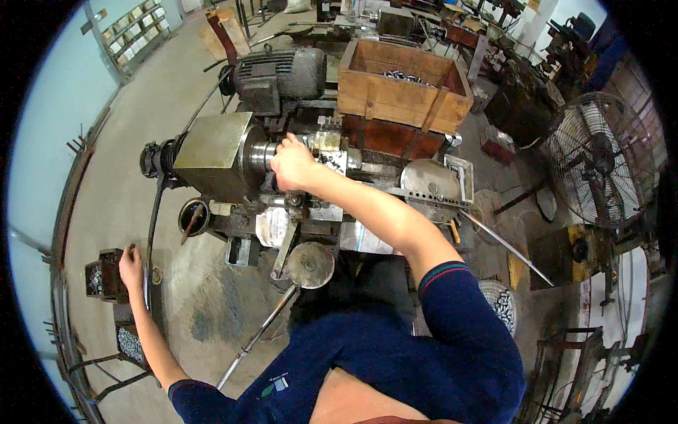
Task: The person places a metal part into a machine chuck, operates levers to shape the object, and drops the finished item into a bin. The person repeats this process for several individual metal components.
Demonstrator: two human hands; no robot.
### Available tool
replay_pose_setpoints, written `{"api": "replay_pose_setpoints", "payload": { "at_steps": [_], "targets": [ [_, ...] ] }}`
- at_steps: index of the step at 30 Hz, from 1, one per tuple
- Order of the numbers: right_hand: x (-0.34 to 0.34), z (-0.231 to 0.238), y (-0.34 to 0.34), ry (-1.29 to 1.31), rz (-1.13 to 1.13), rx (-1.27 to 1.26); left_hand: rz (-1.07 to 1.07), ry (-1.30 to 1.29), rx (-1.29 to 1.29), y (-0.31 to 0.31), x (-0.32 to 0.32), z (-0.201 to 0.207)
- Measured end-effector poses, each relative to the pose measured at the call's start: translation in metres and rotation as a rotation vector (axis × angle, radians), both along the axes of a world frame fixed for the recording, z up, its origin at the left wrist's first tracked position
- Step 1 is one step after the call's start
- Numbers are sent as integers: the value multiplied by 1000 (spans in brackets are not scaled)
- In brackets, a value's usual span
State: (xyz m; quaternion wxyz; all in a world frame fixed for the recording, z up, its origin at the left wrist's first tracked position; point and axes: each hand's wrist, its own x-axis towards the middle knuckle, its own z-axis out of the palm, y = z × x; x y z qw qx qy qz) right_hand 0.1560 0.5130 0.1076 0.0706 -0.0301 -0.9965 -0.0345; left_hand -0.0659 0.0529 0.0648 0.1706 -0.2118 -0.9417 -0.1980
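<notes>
My right hand (292,163) reaches across the lathe and is closed just beside the round steel spindle nose (262,156). Whatever its fingers grip is hidden behind them. The lathe's headstock (214,152) stands to the left of that hand, with small dark bits on the bright slide plate (337,162) to its right. Far out on the left, my left hand (130,268) hangs beside a dark metal box (109,259) containing small metal parts. Its fingers are bent together at the tips, and anything between them is too small to name.
A wooden crate (388,99) of metal pieces stands behind the lathe, beside an electric motor (279,73). Lever bars with round plates (311,265) jut toward me. A dark pot (193,216) is at left, a large fan (600,159) at right, and a basket of parts (503,305) lower right.
</notes>
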Motion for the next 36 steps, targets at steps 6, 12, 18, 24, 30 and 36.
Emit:
{"api": "replay_pose_setpoints", "payload": {
  "at_steps": [6, 12, 18, 24, 30, 36],
  "targets": [
    [-19, -17, 4, -130, -14, -22, 374, -194, -187, 17, 102, -44],
    [-10, -4, 0, -106, -27, 30, 270, -219, -129, 41, 137, -36],
    [50, 59, 48, 237, -68, -5, -102, -760, 308, 15, 92, -44],
    [103, 102, 137, 545, -314, 86, -191, -838, 494, 40, 54, -60],
    [187, 77, 112, 463, -266, -298, -174, -817, 559, 24, 54, -65],
    [385, -3, 118, 422, -856, -520, -86, -843, 583, 26, 54, -71]
  ]
}}
